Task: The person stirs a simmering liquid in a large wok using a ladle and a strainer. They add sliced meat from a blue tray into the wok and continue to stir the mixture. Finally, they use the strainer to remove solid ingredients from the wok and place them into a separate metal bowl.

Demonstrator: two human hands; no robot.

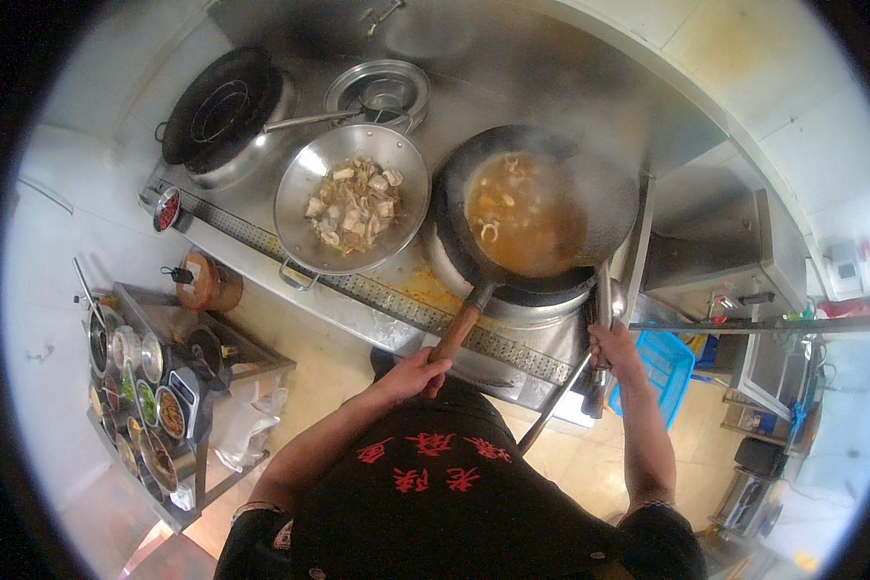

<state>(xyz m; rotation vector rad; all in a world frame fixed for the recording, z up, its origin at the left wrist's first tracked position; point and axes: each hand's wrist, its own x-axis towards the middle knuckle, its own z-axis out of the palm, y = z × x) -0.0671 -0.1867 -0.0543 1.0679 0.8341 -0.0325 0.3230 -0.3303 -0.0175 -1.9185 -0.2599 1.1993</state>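
A black wok sits tilted on a burner ring and holds an orange-brown broth with pale ring-shaped pieces in it. Steam rises over its far right side. My left hand grips the wok's wooden handle. At the wok's near right rim, my right hand is closed around a metal tube; whether this is a tap spout or a utensil is unclear. Beside that hand are a ladle bowl and a long rod with a dark end. Left of the wok stands a steel two-handled pan of pale chunks and mushroom-like strips.
A blackened wok with a wire ring and a nested steel basin stand at the back left. A small bowl of red pieces sits near the stove edge. Ingredient containers crowd a metal rack lower left; a blue basket is at right.
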